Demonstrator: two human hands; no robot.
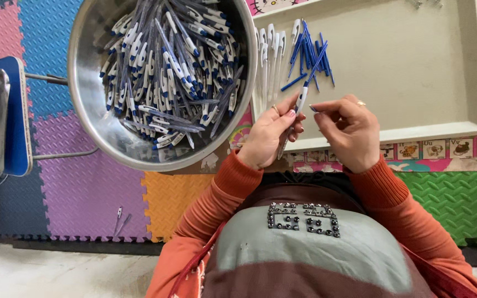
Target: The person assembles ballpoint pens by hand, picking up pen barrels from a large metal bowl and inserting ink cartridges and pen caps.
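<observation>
Nearest to us is our own chest, a grey and brown top with a patch of dark studs (303,219) sewn on it, and the orange ribbed sleeves (224,190) running forward to both wrists. Just beyond, our left hand (269,135) is closed on a pen (293,118), thumb and fingertips pinching its clear barrel near the middle. The pen stands tilted, its lower end down in the palm and its white upper part rising past the fingertips, with a blue refill (314,65) sticking out of the top. Our right hand (350,129) sits just beside it with the fingers curled in and the forefinger tip pointing at the pen's white part. We cannot tell whether it touches the pen or holds anything.

All this hovers over the near edge of a shallow cream tray (415,72). At the tray's far left corner lie a row of white pen caps (269,60) and, just beside them, a loose bunch of blue refills (307,52). Left of the tray sits a large steel bowl (92,121) heaped with blue and white pens (167,72). Underneath is a floor of coloured foam mats (78,182), where two stray pens (121,218) lie near the front edge.
</observation>
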